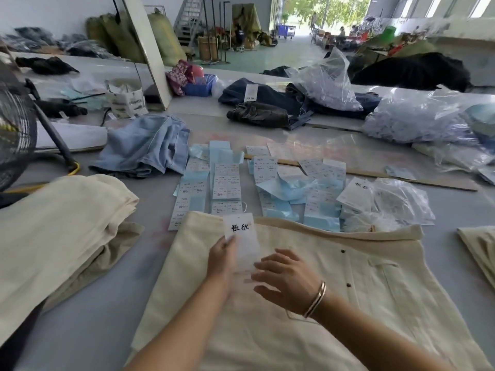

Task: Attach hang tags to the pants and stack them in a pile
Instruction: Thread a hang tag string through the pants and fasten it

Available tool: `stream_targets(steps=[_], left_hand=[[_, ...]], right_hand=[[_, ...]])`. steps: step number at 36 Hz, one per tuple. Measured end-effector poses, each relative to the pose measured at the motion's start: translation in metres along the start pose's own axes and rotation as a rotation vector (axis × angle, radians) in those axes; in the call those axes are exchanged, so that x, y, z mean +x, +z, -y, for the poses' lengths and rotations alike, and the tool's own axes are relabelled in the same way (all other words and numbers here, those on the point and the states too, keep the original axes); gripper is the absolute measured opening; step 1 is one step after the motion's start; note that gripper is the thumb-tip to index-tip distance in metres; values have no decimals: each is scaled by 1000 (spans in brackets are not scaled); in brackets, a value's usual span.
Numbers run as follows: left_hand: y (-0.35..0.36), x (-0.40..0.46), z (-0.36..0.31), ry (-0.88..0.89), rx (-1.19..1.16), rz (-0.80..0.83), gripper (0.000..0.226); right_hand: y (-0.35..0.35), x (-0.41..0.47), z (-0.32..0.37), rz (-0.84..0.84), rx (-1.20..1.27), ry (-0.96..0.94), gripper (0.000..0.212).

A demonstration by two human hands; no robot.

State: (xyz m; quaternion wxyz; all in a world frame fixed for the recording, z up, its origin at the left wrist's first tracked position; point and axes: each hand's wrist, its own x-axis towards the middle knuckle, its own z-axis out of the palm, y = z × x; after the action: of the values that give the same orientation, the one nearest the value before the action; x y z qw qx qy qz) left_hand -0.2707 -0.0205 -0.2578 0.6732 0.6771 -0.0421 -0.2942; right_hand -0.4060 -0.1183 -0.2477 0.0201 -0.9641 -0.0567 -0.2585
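Hang tag [241, 238] in left hand [221, 259], on pants [334, 290]

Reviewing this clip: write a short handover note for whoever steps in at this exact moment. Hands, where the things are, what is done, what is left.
Left hand: holds the white hang tag over the cream pants.
Right hand: open, fingers spread beside the tag, holding nothing.
Cream pants lie flat in front; a pile of folded cream pants sits to the left.
Label sheets lie beyond the waistband.
Whether the tag is fastened cannot be told.
Left: finish this pair, move it to the pile.
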Motion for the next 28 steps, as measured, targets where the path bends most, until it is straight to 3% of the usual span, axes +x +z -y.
stream_targets(steps=[4,7,9,14,19,24,28], left_hand=[[-19,35,-24,359,580,-76,27],[-31,54,-26,538,1061,-31,56],[-35,62,-16,609,1212,-5,70],[-38,66,-1,825,1262,-154,33],[-40,69,2,784,1283,-137,21],[-39,72,2,700,1197,-96,24],[-40,73,0,641,1094,-76,38]], right_hand=[[-9,26,-16,-48,151,187,10],[-12,59,-32,-66,187,351,11],[-7,83,-43,14,191,413,12],[34,141,-75,222,156,484,25],[80,182,-99,430,-41,461,30],[111,191,-110,595,-199,440,28],[117,190,-114,587,-284,368,24]])
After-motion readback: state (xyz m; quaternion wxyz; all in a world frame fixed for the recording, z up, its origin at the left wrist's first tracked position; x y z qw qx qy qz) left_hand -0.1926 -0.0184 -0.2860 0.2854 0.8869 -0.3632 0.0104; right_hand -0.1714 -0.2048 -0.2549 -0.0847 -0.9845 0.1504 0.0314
